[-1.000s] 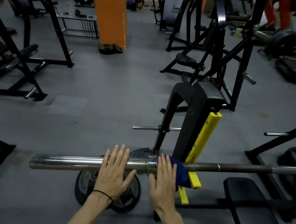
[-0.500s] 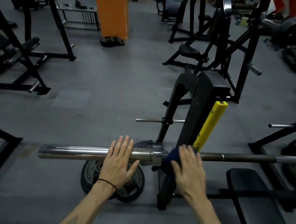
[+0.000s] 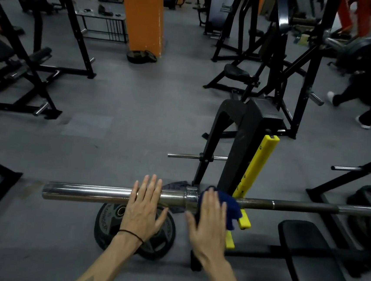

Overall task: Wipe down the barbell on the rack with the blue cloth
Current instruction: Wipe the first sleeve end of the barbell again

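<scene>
Barbell (image 3: 197, 200) lying level across the black-and-yellow rack (image 3: 246, 159), chrome sleeve jutting out to the rack's left. Left hand (image 3: 144, 209) flat on that sleeve, fingers straight and spread, thin black band at the wrist. Right hand (image 3: 210, 224) pressing the blue cloth (image 3: 230, 209) against the bar just beside the rack's yellow guard, fingers extended. Weight plate (image 3: 135, 230) flat on the floor below the sleeve; black bench pad (image 3: 311, 263) right of the rack.

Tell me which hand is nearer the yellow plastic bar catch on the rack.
Right. The right hand presses the blue cloth beside the yellow plastic bar catch; the left hand rests farther along the sleeve.
</scene>
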A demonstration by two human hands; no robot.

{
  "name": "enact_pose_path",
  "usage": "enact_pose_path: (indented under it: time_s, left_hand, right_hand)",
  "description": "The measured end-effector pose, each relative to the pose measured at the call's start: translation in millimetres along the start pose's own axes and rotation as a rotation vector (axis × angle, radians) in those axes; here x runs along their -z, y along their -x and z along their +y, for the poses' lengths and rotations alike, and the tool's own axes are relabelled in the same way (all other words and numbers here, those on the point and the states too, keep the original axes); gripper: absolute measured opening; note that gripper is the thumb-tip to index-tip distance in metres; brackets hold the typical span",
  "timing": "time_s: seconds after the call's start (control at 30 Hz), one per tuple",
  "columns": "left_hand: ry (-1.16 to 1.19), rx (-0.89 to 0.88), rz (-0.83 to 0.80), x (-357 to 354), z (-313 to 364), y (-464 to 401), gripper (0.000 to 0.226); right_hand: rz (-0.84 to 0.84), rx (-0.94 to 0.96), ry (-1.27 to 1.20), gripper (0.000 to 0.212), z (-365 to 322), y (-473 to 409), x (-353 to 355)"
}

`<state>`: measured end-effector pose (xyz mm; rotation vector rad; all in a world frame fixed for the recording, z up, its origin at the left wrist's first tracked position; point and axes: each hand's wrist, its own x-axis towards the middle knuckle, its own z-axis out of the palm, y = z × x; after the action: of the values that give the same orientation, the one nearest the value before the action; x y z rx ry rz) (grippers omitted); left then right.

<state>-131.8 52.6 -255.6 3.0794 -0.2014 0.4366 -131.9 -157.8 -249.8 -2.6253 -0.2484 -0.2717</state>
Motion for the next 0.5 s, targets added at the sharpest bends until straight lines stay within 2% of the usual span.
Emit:
enact_pose_path:
  time_s: [0.1, 0.2, 0.23, 0.3, 0.37, 0.4, 0.43, 0.5]
  left_hand:
    - [-0.006, -0.015, 0.012, -2, -4, 1, 0.081]
    - [-0.03, -0.036, -0.001, -3, -6, 0, 0.083]
    - [-0.026, -0.028, -0.005, -4, -4, -1, 0.085]
    - [-0.011, -0.006, -0.003, -5, -1, -3, 0.088]
    - [0.002, -0.009, 0.021, -2, -2, -9, 0.083]
    - [0.003, -0.02, 0.033, 0, -3, -12, 0.078]
    - [0.001, -0.029, 0.035, 3, -4, -15, 0.071]
    - [-0.006, -0.036, 0.006, 9, -6, -23, 0.059]
  right_hand:
    - [-0.048, 0.131, 0.07, 0.077, 21, -1, 7]
    - [0.083, -0.066, 0.043, 0.074, 45, -4, 20]
    - [0.076, -0.106, 0.003, 0.077, 37, -4, 18]
    - [-0.011, -0.016, -0.035, 0.081, 13, 0, 8]
    - [-0.122, 0.142, 0.019, 0.079, 9, 4, 7]
    - [-0.116, 0.188, 0.081, 0.075, 19, 2, 13]
    - [-0.068, 0.19, 0.148, 0.069, 33, -1, 20]
    - [0.02, 0.076, 0.248, 0.065, 53, -4, 30]
